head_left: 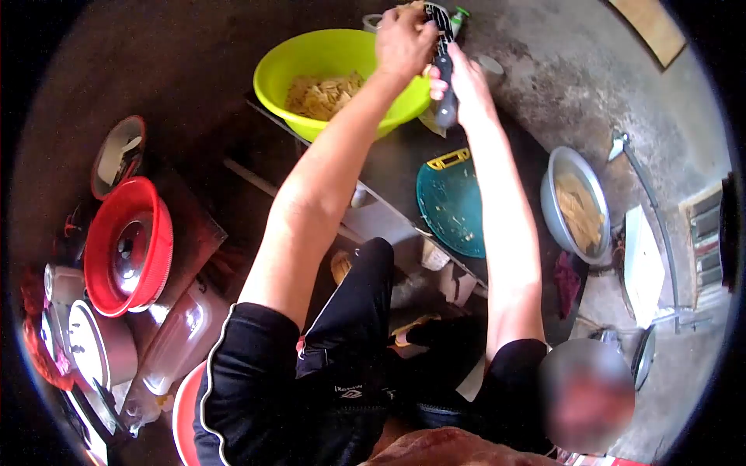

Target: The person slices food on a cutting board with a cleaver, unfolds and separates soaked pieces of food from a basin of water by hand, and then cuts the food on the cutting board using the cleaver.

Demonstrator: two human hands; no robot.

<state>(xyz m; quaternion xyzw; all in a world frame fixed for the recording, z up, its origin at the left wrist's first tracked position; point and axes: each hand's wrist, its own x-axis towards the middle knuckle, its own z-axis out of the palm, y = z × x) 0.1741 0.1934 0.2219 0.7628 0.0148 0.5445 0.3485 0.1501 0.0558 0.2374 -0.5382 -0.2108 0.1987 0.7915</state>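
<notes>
Hands: both raised together over the far rim of the bowl, touching one tool between them.
Left hand (404, 39): closed over the top end of the grater, fingers curled, possibly pressing a pale piece of food against it; I cannot tell what.
Right hand (466, 81): wrapped narrowly around the dark handle, just below the left hand.
Grater (443, 46): long axis runs nearly upright in view, blade end under the left hand, handle end reaching down past the right hand; both hands equally near.
Bowl (311, 66): yellow-green, just left of and beneath the hands, holding pale cut pieces.
Cutting board (454, 206): teal, on the dark tabletop (396, 163), nearer the body than the right hand.
Metal basin (579, 206): right of the right forearm, with pale strips inside.
Red basket (128, 248): well apart, left of the left arm, with a metal lid in it.
</notes>
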